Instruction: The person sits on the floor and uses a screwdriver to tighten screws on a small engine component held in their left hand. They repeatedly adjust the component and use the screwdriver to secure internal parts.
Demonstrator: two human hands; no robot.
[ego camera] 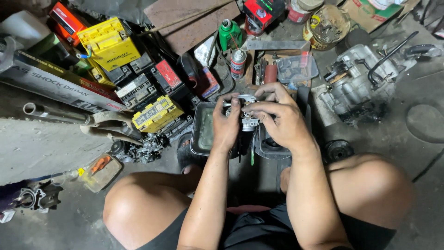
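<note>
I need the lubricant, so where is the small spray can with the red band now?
In the head view, the spray can stands upright on the floor above the hands, just right of the green bottle.

— What sort of place is this?
— A motorcycle repair workshop. Old batteries (138, 88) are heaped at ten o'clock on a grimy concrete floor (407, 153).
— What else shows it?
— An engine block (360, 78) at two o'clock, a spray can (237, 64) and a green oil bottle (229, 33) at twelve.

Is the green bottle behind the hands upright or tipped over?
Upright: the green bottle stands on its base, cap end toward the camera, beside a spray can.
</note>
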